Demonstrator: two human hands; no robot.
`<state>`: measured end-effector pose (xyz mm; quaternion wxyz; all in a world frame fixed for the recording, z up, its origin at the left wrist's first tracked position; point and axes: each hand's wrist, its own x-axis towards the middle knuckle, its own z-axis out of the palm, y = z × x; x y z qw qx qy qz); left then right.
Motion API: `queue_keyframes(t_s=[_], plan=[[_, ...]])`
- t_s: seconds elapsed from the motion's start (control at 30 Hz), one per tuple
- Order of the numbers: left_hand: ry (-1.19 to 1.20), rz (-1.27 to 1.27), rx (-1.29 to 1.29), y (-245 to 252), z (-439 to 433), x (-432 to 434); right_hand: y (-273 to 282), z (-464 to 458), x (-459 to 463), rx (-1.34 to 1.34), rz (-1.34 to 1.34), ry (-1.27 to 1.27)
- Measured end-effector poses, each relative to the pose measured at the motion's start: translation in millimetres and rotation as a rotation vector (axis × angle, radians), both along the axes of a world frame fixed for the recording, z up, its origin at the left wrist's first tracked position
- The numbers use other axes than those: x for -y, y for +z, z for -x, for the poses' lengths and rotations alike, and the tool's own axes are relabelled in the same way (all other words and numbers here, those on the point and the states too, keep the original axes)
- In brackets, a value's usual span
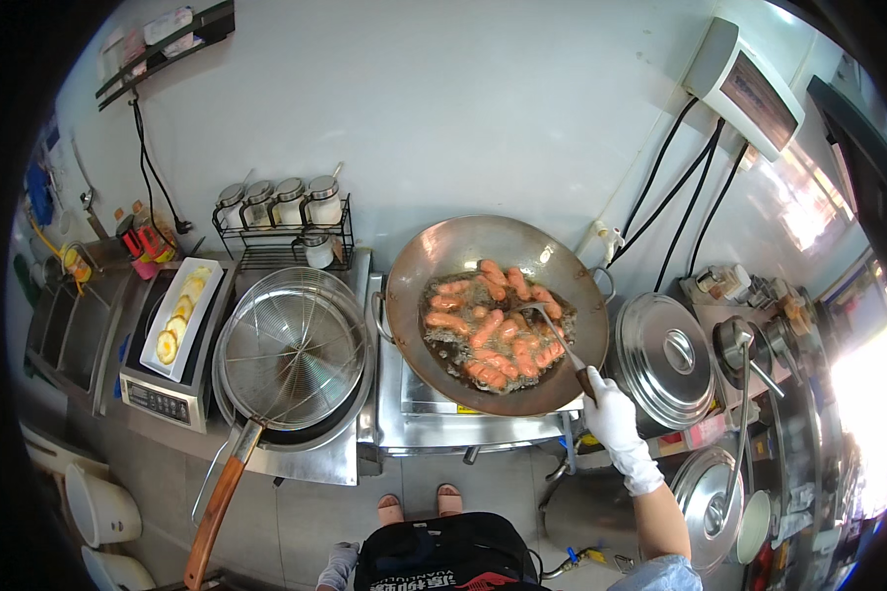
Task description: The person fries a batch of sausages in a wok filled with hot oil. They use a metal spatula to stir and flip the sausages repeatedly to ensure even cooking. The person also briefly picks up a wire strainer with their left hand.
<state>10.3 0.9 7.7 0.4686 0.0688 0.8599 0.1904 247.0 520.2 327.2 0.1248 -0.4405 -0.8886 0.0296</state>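
Observation:
My right hand [612, 414], in a white glove, grips the dark handle of a metal cooking utensil [560, 338], a spatula or ladle. Its head sits among pinkish-red sausages [486, 328] frying in bubbling oil inside a large wok [499, 240]. Many of the sausages have split skins. The wok rests over a steel stove [432, 431], with a loop handle on each side. Low beside my body is my left hand [341, 563], also gloved; its fingers are too indistinct to read, and it is apart from the cookware.
Left of the wok, a wire strainer [296, 347] with a wooden handle [218, 510] lies across a metal basin. A white tray [185, 318] of round yellow slices sits on an induction cooker [159, 405]. Seasoning jars [288, 203] stand behind. A lidded steel pot [665, 362] is on the right.

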Motion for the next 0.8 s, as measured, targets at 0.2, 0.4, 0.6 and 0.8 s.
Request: queue_keyframes(t_s=[0.2,0.4,0.6,0.8], plan=[[-0.098,-0.004,0.0,-9.6,12.0,-11.5,69.5,-58.1,37.4,-0.026,0.028,0.004],[0.073,-0.016,0.077,-17.5,17.7,-27.6,112.6,-94.0,75.3,0.092,0.1,0.001],[-0.004,-0.105,0.036,-15.7,21.1,-32.5,100.4,-89.5,91.4,0.186,0.209,-0.038],[-0.257,-0.155,-0.041,-28.6,25.7,-12.9,58.2,-57.1,88.1,0.147,0.242,0.078]])
